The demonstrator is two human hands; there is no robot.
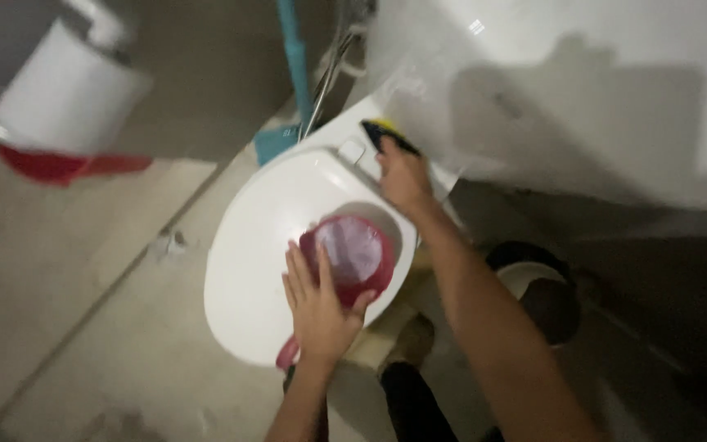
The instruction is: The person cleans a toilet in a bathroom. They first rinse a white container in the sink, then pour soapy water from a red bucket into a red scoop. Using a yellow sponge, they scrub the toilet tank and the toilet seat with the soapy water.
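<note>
- Red plastic scoop (handle toward the viewer) sits tilted on the white toilet seat, mouth up, over the bowl opening.
- Dark sponge with yellow edge lies at the seat's hinge end.

The single head-worn camera looked steeply down from above the person's own forearms, close over a white toilet. It faced toward the tank, with the tiled floor filling the left side, slightly blurred.

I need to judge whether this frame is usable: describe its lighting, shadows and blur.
Head view: dim overall, right side falls into dark shadow; a soft shadow lies on the white tank; motion blur smears the paper roll and floor; left hand on the red scoop and right hand on the sponge are soft-edged.
</note>
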